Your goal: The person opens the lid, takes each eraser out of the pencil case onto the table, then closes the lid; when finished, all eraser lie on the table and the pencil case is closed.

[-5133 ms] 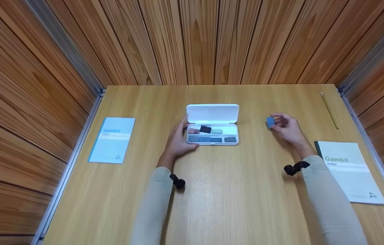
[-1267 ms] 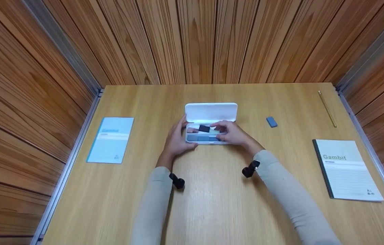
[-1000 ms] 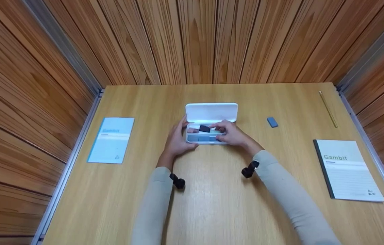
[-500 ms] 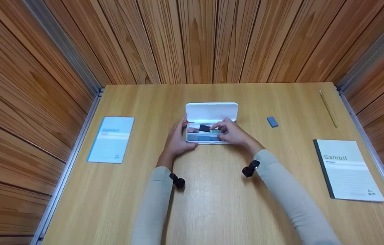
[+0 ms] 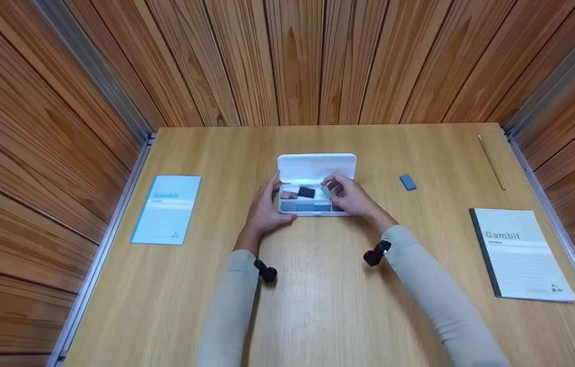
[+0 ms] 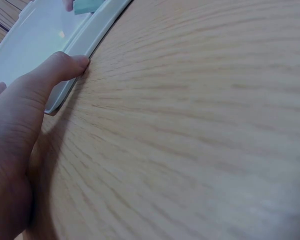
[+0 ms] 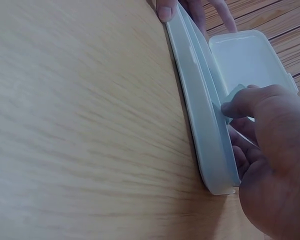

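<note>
1. Our left hand [image 5: 267, 209] grips the left end of the white case [image 5: 312, 214], partly closed, with the thumb on the front edge and the fingers around toward the back.
2. Our right hand [image 5: 352, 198] is drawn into a pinch on the green block [image 5: 326, 191], which sits tilted at the back compartment, right of the black block [image 5: 306, 192].
3. For good handling, we judge a light, firm pinch enough; we should steer the block clear of the divider and the raised lid [image 5: 316, 167] while the left hand braces the case.
4. We cannot tell whether the green block touches the compartment floor. Our right hand covers much of the case's right end. The left wrist view cuts off most of the case, and the right wrist view partly hides the pinch behind the thumb.
</note>
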`<state>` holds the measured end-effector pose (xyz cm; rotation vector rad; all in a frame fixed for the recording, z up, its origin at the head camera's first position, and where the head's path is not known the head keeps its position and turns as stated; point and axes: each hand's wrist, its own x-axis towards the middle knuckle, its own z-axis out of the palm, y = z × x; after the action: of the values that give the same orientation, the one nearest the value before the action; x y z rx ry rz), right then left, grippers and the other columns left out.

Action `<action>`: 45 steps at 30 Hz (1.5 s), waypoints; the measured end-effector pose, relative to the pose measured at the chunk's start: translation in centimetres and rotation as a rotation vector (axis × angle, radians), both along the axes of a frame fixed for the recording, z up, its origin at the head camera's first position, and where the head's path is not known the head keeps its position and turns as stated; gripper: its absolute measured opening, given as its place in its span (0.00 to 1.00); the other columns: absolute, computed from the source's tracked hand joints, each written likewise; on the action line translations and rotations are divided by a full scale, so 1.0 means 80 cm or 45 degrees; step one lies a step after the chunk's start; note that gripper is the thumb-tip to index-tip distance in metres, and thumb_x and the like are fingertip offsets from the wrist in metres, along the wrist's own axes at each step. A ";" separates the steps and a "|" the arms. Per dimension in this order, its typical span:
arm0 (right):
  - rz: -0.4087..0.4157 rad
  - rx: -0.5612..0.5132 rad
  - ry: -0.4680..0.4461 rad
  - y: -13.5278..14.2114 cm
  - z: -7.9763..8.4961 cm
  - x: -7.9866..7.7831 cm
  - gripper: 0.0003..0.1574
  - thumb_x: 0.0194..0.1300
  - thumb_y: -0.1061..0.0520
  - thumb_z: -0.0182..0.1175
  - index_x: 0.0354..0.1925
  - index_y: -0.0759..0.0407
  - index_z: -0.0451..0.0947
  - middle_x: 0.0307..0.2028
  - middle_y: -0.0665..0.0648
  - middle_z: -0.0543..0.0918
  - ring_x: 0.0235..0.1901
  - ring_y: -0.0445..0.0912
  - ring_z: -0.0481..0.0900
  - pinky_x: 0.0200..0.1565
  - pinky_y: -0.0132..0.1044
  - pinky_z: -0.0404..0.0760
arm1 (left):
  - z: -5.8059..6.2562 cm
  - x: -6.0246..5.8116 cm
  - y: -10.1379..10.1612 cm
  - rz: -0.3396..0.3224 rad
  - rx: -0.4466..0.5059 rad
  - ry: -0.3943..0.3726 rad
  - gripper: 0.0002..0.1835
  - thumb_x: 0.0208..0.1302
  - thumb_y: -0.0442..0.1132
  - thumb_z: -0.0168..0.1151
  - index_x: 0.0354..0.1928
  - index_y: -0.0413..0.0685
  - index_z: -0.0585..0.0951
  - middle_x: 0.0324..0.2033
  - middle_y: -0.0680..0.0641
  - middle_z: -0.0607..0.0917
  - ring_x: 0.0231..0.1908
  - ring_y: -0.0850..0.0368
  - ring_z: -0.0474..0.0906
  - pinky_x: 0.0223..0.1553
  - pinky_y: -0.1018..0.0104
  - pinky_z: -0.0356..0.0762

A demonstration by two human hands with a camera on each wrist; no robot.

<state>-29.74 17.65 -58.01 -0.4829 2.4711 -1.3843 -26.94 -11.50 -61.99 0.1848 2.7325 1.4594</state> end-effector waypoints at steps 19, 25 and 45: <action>-0.094 -0.095 0.028 0.006 0.014 0.001 0.27 0.78 0.69 0.64 0.70 0.60 0.77 0.59 0.65 0.82 0.56 0.54 0.80 0.58 0.33 0.78 | 0.000 -0.001 0.000 -0.023 0.018 0.007 0.69 0.54 0.50 0.89 0.92 0.68 0.54 0.79 0.49 0.79 0.84 0.44 0.66 0.88 0.31 0.57; -0.091 -0.100 0.014 0.015 0.015 0.003 0.29 0.77 0.69 0.65 0.72 0.60 0.76 0.59 0.66 0.81 0.56 0.55 0.79 0.58 0.35 0.79 | 0.002 0.000 0.001 -0.022 0.003 0.010 0.69 0.54 0.51 0.89 0.92 0.67 0.54 0.79 0.49 0.80 0.84 0.44 0.65 0.88 0.32 0.58; -0.170 -0.072 0.006 0.076 0.022 0.007 0.30 0.78 0.70 0.66 0.74 0.61 0.76 0.57 0.64 0.79 0.54 0.50 0.77 0.51 0.26 0.78 | -0.002 -0.002 -0.003 -0.023 0.062 -0.013 0.69 0.54 0.48 0.90 0.92 0.71 0.54 0.79 0.50 0.78 0.85 0.44 0.63 0.88 0.29 0.56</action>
<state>-29.16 23.70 -56.25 -0.3387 2.5141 -1.5089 -27.08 -11.74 -62.17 0.2030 2.6819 1.5189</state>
